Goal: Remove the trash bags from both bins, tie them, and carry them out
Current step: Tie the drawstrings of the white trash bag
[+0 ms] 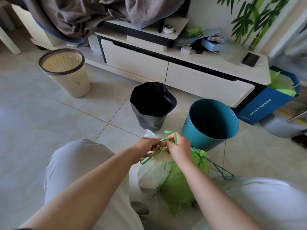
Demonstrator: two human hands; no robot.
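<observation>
1. A white trash bag is seen on the tiled floor between the person's knees, at the near edge of the floor.
2. The bag's green drawstring is gathered at its neck; one loop is raised above the hands and another hangs below them.
3. The left hand is clenched on the drawstring at the bag's neck, with the fingers curled round the cord.
4. The right hand is closed on the upper loop of the same drawstring, just beside the left hand, the two hands almost touching.
5. A green trash bag is laid against the white bag's right side, touching it, with its neck cinched and a dark green cord trailed out to the right.
6. A teal bin is stood just beyond the bags; no liner is seen over its rim.
7. A bin lined with a black bag is placed to the left of the teal one, near it.
8. A cream slatted bin is stood well apart at the far left, near a low white cabinet along the far edge of the floor.
</observation>
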